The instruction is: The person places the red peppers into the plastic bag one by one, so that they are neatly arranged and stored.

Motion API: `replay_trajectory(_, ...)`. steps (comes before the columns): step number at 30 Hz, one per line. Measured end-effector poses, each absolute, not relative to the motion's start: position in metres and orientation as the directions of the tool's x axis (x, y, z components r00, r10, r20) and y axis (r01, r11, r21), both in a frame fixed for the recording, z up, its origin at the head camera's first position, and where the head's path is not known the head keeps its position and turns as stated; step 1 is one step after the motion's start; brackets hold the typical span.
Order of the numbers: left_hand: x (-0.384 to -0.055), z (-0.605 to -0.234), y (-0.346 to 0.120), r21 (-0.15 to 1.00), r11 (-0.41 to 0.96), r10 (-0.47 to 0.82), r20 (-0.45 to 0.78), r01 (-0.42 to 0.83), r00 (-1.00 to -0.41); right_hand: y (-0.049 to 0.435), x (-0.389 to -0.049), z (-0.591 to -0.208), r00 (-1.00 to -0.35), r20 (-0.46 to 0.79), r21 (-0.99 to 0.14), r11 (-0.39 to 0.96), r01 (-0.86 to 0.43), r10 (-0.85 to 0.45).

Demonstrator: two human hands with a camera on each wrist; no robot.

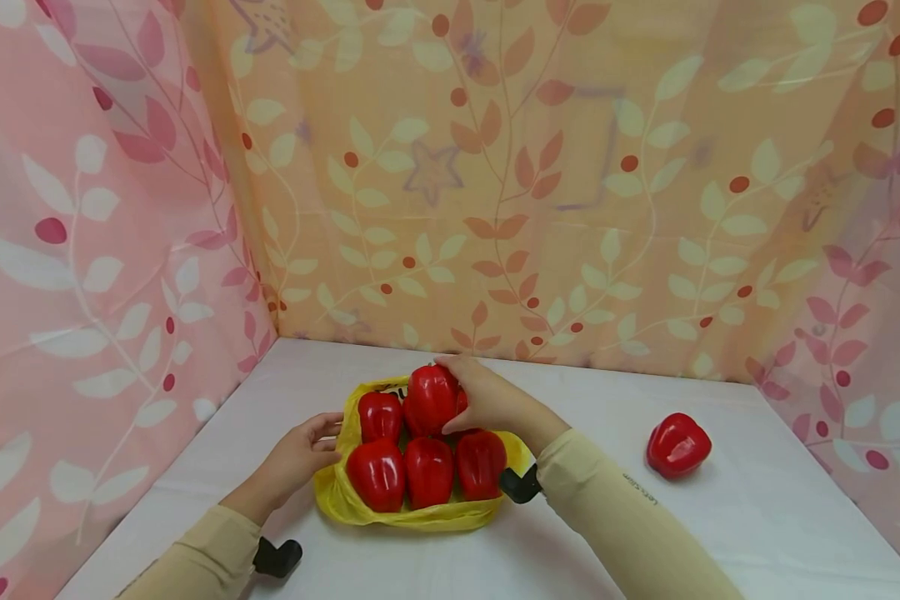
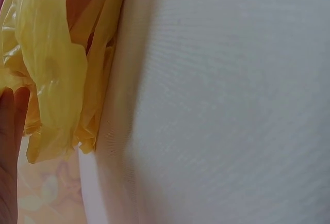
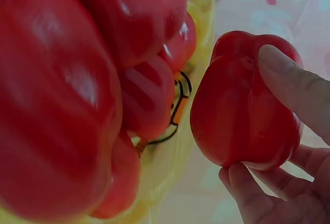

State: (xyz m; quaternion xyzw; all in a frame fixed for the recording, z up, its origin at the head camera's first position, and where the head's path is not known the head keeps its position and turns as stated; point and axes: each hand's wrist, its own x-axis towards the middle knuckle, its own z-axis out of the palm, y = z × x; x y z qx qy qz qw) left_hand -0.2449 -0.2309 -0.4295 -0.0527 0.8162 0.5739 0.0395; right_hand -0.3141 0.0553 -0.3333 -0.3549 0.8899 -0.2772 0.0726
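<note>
Several glossy red bell peppers sit close together in a spread-open yellow plastic bag. My right hand grips another red bell pepper between thumb and fingers, above the far part of the bag. In the right wrist view it is held apart from the peppers in the bag. At the bag's left side, my left hand touches the yellow plastic with nearly straight fingers. Part of the bag's bottom is hidden under the peppers.
A single red bell pepper lies on the white tabletop to the right, beyond the right forearm. Leaf-patterned cloth walls enclose the table at the back and both sides. A black wrist mount is on each forearm.
</note>
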Motion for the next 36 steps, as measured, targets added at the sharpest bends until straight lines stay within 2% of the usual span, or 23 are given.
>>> replay_trajectory(17,-0.244,-0.431,-0.232,0.929,0.347,-0.031,-0.123,-0.126,-0.992,0.031,-0.324,-0.351,-0.772,0.062,-0.498,0.651,-0.573,-0.633)
replay_trajectory(36,-0.245,-0.431,-0.231,0.929,0.342,-0.038,-0.133,-0.138,-0.990,0.020,-0.324,-0.361,-0.762,0.088,-0.474,0.645,-0.599,-0.642)
